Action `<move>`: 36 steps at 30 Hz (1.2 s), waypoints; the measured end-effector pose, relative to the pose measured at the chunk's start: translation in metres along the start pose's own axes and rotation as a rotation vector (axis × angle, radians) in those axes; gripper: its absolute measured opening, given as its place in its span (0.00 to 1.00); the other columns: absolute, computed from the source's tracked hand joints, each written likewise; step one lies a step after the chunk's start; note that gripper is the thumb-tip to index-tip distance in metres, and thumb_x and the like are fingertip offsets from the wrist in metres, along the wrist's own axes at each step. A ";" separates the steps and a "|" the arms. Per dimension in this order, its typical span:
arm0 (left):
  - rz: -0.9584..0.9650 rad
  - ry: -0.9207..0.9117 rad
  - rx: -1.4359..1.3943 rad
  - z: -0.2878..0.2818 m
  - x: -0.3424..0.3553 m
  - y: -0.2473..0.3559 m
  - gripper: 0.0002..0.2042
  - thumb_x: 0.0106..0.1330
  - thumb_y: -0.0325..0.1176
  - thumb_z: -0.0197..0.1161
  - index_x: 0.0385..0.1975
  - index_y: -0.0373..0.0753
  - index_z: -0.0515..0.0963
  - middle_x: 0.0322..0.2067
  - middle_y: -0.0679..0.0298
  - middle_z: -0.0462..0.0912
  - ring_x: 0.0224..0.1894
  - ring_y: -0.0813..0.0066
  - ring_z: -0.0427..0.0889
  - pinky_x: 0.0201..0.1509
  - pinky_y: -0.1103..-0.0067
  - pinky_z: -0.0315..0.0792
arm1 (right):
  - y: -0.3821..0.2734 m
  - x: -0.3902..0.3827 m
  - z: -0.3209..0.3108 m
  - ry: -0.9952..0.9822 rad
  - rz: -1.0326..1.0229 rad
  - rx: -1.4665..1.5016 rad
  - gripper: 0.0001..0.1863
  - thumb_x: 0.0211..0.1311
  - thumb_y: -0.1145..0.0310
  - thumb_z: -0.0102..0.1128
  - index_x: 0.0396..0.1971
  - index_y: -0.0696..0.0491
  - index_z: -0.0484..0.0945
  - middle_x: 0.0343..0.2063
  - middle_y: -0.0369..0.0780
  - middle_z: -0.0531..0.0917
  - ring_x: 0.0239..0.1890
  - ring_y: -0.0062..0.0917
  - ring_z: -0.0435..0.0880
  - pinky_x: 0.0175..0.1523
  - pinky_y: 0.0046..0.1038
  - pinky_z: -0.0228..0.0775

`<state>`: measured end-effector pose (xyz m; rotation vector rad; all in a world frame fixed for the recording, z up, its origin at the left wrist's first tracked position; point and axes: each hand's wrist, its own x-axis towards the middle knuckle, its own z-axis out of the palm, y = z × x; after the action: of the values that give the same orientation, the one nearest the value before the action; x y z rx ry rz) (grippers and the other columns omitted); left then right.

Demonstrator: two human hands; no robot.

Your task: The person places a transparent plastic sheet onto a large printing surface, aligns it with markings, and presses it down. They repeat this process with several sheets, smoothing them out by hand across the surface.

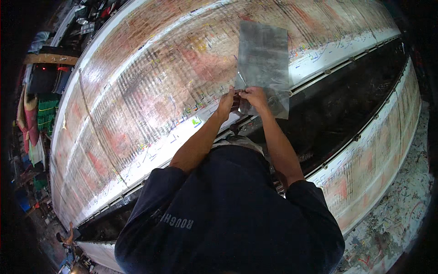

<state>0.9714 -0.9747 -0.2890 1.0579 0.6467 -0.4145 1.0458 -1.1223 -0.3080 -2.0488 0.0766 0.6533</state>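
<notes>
My left hand (226,103) and my right hand (255,97) meet above the near edge of a long stained tabletop (159,91). A grey, see-through rectangular sheet (263,50), like plastic film, stretches away from them, with its near right corner over the dark gap beside the table. My right fingers are pinched at the sheet's left edge. The fingers of my left hand are curled closed against them, and what they grip is hidden. A thin pale streak (242,78) shows on the sheet just beyond my fingers.
A rail with small stops (327,71) borders the tabletop. Across the dark gap runs a second stained table (365,169), beside a paint-spattered floor (388,223). Green bundles (45,114), a wooden plank (50,59) and a person's arm (68,235) show at far left.
</notes>
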 end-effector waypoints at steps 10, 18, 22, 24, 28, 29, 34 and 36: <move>-0.011 0.020 0.073 -0.008 0.009 -0.002 0.30 0.75 0.62 0.42 0.55 0.41 0.78 0.38 0.63 0.82 0.35 0.71 0.79 0.42 0.71 0.75 | -0.005 0.011 -0.003 -0.078 0.062 0.121 0.17 0.52 0.59 0.77 0.26 0.60 0.85 0.17 0.32 0.78 0.18 0.18 0.72 0.24 0.25 0.60; 0.023 0.089 0.090 -0.003 0.003 0.003 0.27 0.75 0.58 0.49 0.47 0.37 0.80 0.31 0.63 0.83 0.31 0.71 0.82 0.35 0.74 0.75 | -0.032 0.036 0.000 0.062 -0.124 -0.093 0.20 0.53 0.56 0.75 0.16 0.56 0.81 0.13 0.35 0.76 0.15 0.21 0.70 0.21 0.30 0.58; 0.021 0.044 0.044 0.003 -0.001 0.011 0.26 0.75 0.56 0.52 0.47 0.36 0.80 0.32 0.63 0.81 0.32 0.72 0.81 0.34 0.75 0.74 | -0.038 0.045 -0.005 0.044 0.033 -0.090 0.22 0.46 0.57 0.79 0.12 0.59 0.78 0.11 0.38 0.76 0.12 0.24 0.72 0.20 0.31 0.61; 0.000 0.021 0.024 0.003 -0.001 0.015 0.25 0.75 0.55 0.52 0.48 0.35 0.79 0.35 0.63 0.81 0.34 0.73 0.79 0.37 0.74 0.75 | -0.039 0.049 -0.006 0.028 0.109 -0.158 0.23 0.44 0.57 0.80 0.12 0.59 0.78 0.11 0.38 0.76 0.12 0.24 0.73 0.20 0.32 0.62; 0.029 0.059 0.095 -0.002 0.006 0.011 0.26 0.75 0.55 0.52 0.48 0.35 0.80 0.36 0.62 0.82 0.34 0.72 0.79 0.39 0.74 0.75 | -0.039 0.052 -0.006 -0.002 0.052 -0.118 0.22 0.43 0.57 0.81 0.11 0.57 0.78 0.13 0.39 0.78 0.15 0.24 0.77 0.22 0.32 0.66; 0.031 0.025 0.068 -0.004 0.007 0.009 0.25 0.75 0.55 0.51 0.48 0.35 0.80 0.36 0.62 0.82 0.34 0.72 0.79 0.39 0.74 0.75 | -0.045 0.048 -0.006 -0.015 0.097 -0.056 0.22 0.43 0.57 0.81 0.12 0.57 0.78 0.14 0.40 0.79 0.16 0.25 0.78 0.22 0.33 0.67; 0.040 0.040 0.110 -0.003 0.013 0.007 0.25 0.76 0.54 0.51 0.45 0.35 0.81 0.35 0.64 0.82 0.33 0.73 0.80 0.37 0.74 0.75 | -0.033 0.064 -0.005 -0.037 0.216 -0.097 0.20 0.43 0.60 0.82 0.17 0.59 0.80 0.16 0.40 0.80 0.17 0.26 0.78 0.22 0.33 0.67; -0.003 0.044 0.080 -0.001 0.014 0.007 0.25 0.76 0.55 0.51 0.46 0.35 0.80 0.36 0.63 0.82 0.34 0.73 0.79 0.38 0.74 0.74 | -0.023 0.068 -0.005 -0.030 0.204 -0.105 0.20 0.44 0.61 0.82 0.18 0.60 0.80 0.16 0.40 0.80 0.17 0.26 0.78 0.21 0.33 0.67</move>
<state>0.9860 -0.9706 -0.2939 1.1447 0.6757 -0.4233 1.1131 -1.0998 -0.3207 -2.1492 0.2409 0.8297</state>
